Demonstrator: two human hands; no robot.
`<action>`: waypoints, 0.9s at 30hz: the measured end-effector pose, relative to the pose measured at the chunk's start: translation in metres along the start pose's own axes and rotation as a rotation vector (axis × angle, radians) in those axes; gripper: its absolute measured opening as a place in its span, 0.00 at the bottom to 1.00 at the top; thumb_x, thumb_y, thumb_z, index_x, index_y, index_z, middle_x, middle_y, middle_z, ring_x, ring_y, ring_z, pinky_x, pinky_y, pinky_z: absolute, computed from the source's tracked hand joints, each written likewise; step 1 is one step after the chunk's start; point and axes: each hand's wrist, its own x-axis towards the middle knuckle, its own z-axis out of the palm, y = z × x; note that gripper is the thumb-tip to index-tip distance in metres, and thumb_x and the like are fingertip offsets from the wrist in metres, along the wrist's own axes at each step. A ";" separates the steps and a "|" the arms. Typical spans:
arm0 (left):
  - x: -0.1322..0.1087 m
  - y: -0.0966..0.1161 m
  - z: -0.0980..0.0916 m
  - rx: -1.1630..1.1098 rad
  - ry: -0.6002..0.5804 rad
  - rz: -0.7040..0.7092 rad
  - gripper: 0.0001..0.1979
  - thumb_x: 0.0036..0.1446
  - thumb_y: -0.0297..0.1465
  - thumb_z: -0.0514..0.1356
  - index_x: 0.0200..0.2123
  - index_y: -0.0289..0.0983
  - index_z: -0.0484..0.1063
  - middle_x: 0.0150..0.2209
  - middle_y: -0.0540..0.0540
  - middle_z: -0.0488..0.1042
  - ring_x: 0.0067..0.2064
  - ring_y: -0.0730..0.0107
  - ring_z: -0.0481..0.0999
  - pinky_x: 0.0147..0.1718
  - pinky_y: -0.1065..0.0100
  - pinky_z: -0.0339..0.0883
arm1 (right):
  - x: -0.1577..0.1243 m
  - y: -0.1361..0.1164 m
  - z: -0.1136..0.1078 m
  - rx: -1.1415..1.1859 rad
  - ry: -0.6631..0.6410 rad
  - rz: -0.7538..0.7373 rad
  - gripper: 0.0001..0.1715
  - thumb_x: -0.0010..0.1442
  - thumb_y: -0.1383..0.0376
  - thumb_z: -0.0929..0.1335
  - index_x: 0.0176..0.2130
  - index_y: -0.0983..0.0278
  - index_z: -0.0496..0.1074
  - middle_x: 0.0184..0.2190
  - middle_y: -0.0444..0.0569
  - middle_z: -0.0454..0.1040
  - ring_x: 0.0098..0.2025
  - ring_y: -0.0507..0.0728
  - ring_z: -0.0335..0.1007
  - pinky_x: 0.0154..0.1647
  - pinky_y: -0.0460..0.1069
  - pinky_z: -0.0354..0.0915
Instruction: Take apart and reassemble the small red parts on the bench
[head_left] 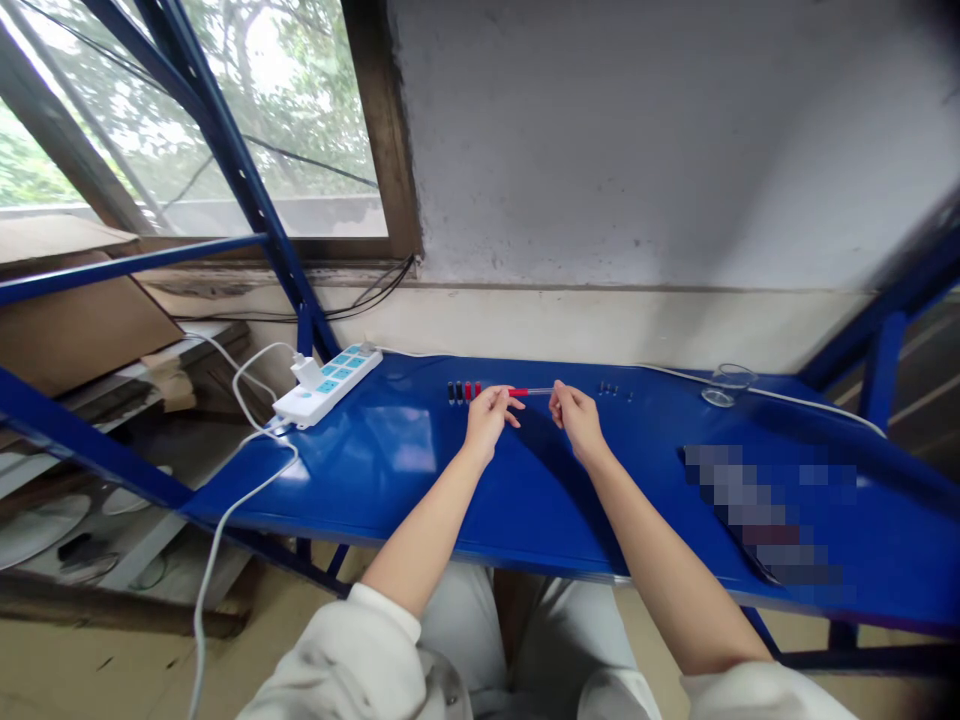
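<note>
A pen with a red part and a clear barrel (531, 391) stretches level between my two hands, just above the blue table. My left hand (491, 412) pinches its red end. The fingers of my right hand (574, 412) are closed on the other end of the clear barrel. Beside my left hand stand several short caps in a row, black ones (455, 393) at the left and red ones (469, 391) closer to the hand. To the right of my right hand lie several tiny parts (609, 389), too small to name. The fingertips partly cover both pen ends.
A white power strip (328, 385) with a plug and cables lies at the left of the blue table (360, 480). A clear glass cup (726, 385) is at the back right, by a white cable. A dark, pixelated flat object (757, 515) lies at the right.
</note>
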 end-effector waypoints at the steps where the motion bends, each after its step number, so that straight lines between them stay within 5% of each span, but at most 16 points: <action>1: 0.000 0.000 0.000 0.008 0.011 -0.009 0.15 0.55 0.39 0.52 0.36 0.32 0.66 0.28 0.45 0.73 0.16 0.81 0.67 0.17 0.76 0.55 | 0.001 -0.001 -0.001 0.015 0.034 0.003 0.26 0.53 0.46 0.60 0.19 0.63 0.59 0.12 0.39 0.55 0.15 0.46 0.50 0.15 0.44 0.48; 5: -0.002 0.002 0.002 0.035 0.002 -0.044 0.16 0.53 0.41 0.54 0.32 0.32 0.66 0.26 0.46 0.73 0.16 0.80 0.66 0.16 0.76 0.55 | 0.002 -0.002 -0.001 0.035 0.043 -0.034 0.24 0.53 0.47 0.61 0.23 0.64 0.66 0.17 0.42 0.64 0.17 0.47 0.54 0.17 0.44 0.52; 11: -0.001 0.003 0.003 0.019 0.001 -0.023 0.16 0.51 0.42 0.56 0.32 0.32 0.68 0.24 0.48 0.71 0.16 0.82 0.65 0.15 0.77 0.53 | -0.002 0.001 0.005 -0.108 -0.253 -0.048 0.20 0.50 0.51 0.66 0.33 0.65 0.71 0.26 0.46 0.71 0.23 0.49 0.62 0.24 0.45 0.59; 18: -0.003 0.000 0.000 0.149 0.005 0.087 0.18 0.50 0.43 0.56 0.31 0.32 0.71 0.18 0.53 0.64 0.16 0.82 0.60 0.16 0.76 0.53 | -0.002 0.008 0.002 -0.185 -0.395 -0.095 0.18 0.48 0.53 0.67 0.31 0.65 0.71 0.29 0.48 0.73 0.29 0.51 0.67 0.33 0.48 0.62; 27: -0.005 -0.002 0.001 0.184 -0.069 0.098 0.13 0.51 0.38 0.55 0.28 0.34 0.70 0.21 0.51 0.68 0.19 0.81 0.61 0.21 0.75 0.55 | -0.005 0.005 0.002 -0.153 -0.453 0.012 0.17 0.47 0.54 0.68 0.29 0.66 0.69 0.22 0.44 0.70 0.21 0.48 0.61 0.23 0.45 0.58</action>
